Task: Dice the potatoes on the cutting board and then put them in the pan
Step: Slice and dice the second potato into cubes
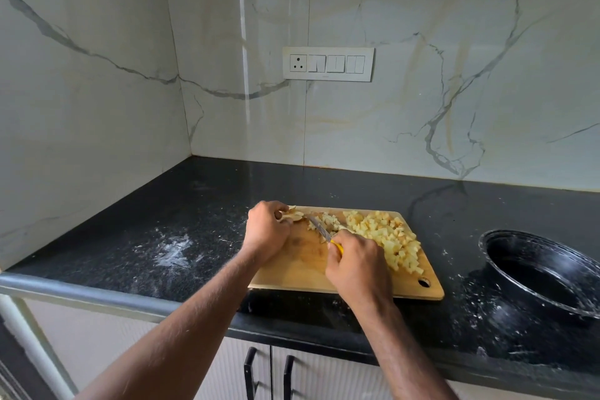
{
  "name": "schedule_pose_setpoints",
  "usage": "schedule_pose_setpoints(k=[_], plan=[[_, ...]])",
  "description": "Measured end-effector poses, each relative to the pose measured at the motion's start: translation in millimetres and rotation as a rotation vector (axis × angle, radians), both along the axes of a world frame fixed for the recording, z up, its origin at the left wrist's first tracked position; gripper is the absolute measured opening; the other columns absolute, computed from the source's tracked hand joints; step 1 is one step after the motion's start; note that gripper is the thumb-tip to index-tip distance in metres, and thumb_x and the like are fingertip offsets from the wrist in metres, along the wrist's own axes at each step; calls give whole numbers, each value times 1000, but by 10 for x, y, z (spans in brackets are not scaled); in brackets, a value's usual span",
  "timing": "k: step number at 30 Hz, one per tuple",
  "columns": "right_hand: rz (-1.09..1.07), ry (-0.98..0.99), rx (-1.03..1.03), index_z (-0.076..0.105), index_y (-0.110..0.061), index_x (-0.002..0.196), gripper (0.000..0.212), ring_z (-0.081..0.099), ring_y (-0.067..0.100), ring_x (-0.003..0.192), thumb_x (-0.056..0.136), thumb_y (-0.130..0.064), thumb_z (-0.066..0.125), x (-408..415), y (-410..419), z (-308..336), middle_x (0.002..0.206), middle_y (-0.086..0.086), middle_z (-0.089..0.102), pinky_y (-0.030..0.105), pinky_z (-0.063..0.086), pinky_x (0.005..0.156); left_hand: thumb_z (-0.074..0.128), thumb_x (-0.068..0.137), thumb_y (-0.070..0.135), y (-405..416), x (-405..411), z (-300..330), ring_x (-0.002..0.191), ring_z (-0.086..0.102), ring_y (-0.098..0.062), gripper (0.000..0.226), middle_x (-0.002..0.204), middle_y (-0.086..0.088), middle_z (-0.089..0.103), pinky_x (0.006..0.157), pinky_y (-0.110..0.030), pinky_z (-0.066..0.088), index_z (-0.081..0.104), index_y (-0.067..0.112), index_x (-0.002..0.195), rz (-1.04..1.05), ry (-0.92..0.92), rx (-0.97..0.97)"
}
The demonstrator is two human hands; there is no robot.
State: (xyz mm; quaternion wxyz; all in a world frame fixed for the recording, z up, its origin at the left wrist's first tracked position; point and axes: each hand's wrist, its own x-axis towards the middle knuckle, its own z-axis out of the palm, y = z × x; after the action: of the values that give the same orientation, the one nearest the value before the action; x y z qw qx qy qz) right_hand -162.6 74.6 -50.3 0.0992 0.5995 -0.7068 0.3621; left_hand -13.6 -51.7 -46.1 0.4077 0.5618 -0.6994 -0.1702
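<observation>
1. Glossy marble-patterned wall panels with grey veins rise behind a speckled black stone tabletop [194, 224], which is dusted with white smears
2. A rectangular wooden cutting board [292, 269] with rounded corners and a hanging hole lies flat near the front edge
3. Pale yellow potato cubes [386, 234] are heaped along the board's right side, with a smaller scatter near its far edge
4. The left hand [268, 232] curls its fingers round thin uncut potato slices [292, 215] at the board's far-left corner
5. The right hand [355, 266] grips a yellow-handled knife [319, 229], its slim steel blade angled toward the slices
6. A round black pan [542, 273] sits well right of the board, holding no potato
</observation>
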Motion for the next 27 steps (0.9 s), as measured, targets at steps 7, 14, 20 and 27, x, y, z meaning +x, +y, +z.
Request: schedule_pose_setpoints(k=[7,14,20,27], plan=[[27,-22,12,70,-20,93,9,59,7,63,92,-27,66,-32,-46,-41,78,-7,68,21,52,53,71,91,35,-284,-4,65,108,61,-16,34,122,3,67,92,-36,54,70,22,122,18,-131,8],[36,-10,11,69,-20,92,8,57,6,60,92,-27,67,-38,-54,-63,76,-8,67,17,46,50,65,96,34,-442,16,131,93,63,-17,19,111,1,68,82,-38,58,73,23,110,-69,-354,80],[31,-24,-4,70,-20,91,7,55,3,58,90,-27,69,-28,-40,-66,74,-9,67,12,39,48,42,106,39,-449,-6,145,92,61,-22,29,112,-1,55,82,-44,54,60,18,114,-87,-570,42],[26,-20,-17,69,-21,89,7,54,4,58,90,-27,69,-42,-62,-70,74,-9,67,12,38,50,49,99,15,-445,144,98,88,63,-28,20,103,-10,70,77,-39,54,68,12,96,41,-46,32]])
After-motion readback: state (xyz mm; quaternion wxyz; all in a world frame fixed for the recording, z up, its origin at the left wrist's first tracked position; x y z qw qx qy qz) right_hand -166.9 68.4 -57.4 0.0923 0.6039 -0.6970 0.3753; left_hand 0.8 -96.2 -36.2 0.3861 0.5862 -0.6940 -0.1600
